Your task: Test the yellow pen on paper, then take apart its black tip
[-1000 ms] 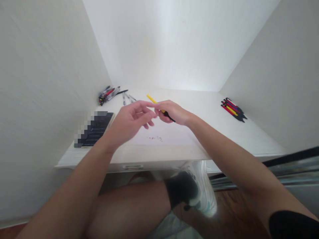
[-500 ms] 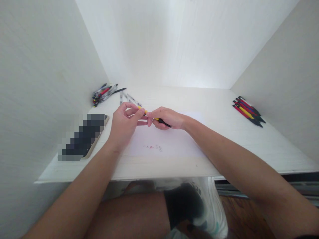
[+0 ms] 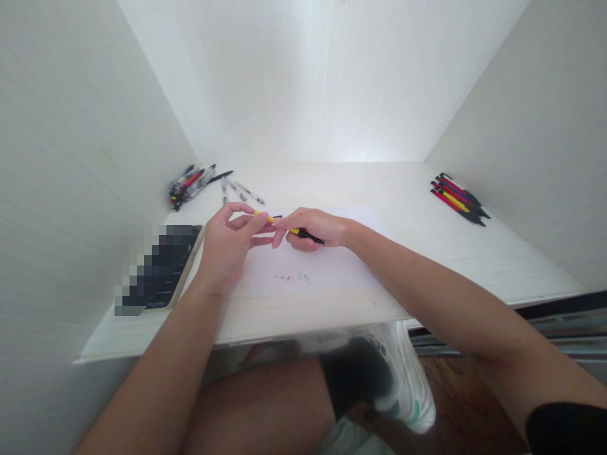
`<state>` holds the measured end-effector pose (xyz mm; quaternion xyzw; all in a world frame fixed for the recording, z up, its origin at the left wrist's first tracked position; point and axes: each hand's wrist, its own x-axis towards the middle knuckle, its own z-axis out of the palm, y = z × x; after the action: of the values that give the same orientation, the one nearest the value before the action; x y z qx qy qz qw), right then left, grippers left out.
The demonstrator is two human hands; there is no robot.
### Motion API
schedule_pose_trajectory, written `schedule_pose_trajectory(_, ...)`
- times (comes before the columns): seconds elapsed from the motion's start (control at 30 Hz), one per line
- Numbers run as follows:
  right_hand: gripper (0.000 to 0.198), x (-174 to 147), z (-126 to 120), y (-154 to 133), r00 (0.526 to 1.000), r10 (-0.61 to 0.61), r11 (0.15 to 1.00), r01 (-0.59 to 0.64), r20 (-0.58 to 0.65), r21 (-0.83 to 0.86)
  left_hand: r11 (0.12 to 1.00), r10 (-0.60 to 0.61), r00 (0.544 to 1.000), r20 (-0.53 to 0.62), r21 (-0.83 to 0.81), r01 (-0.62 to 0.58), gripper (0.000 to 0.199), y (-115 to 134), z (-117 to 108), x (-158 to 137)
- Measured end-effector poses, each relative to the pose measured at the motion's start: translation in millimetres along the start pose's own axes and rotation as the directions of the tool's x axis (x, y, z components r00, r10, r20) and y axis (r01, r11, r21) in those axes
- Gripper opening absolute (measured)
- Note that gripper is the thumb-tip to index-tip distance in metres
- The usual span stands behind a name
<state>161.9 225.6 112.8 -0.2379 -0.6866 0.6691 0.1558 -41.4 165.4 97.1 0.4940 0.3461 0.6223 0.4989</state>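
A yellow pen with a black tip (image 3: 296, 232) is held low over a white sheet of paper (image 3: 332, 268) on the desk. My right hand (image 3: 315, 227) grips its black front end. My left hand (image 3: 230, 243) pinches the yellow rear end between thumb and fingers. Small red and dark scribbles (image 3: 293, 277) mark the paper just in front of both hands.
A heap of pens (image 3: 190, 183) lies at the desk's back left corner, with three loose clear pens (image 3: 237, 189) beside it. A row of red, yellow and blue pens (image 3: 458, 199) lies at the right. A blurred dark device (image 3: 159, 265) sits at the left. My knee and shoe show below the white desk (image 3: 417, 246).
My left hand has closed its fingertips on the pen's yellow rear end. Both hands have come down closer to the paper, and the pen now lies nearly level.
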Motion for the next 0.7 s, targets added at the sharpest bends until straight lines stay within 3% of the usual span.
schedule_pose_trajectory(0.43,0.061,1.8,1.4,4.6,0.999,-0.014,0.998,0.010,-0.050,-0.066,0.993,-0.099,0.987,-0.127,0.055,0.107,0.068,-0.4,10.3,1.3)
schedule_pose_trajectory(0.7,0.062,-0.2,2.3,5.5,0.998,-0.011,0.991,0.002,-0.065,-0.136,0.989,-0.085,0.982,-0.167,0.106,0.104,0.066,-3.0,8.2,1.3)
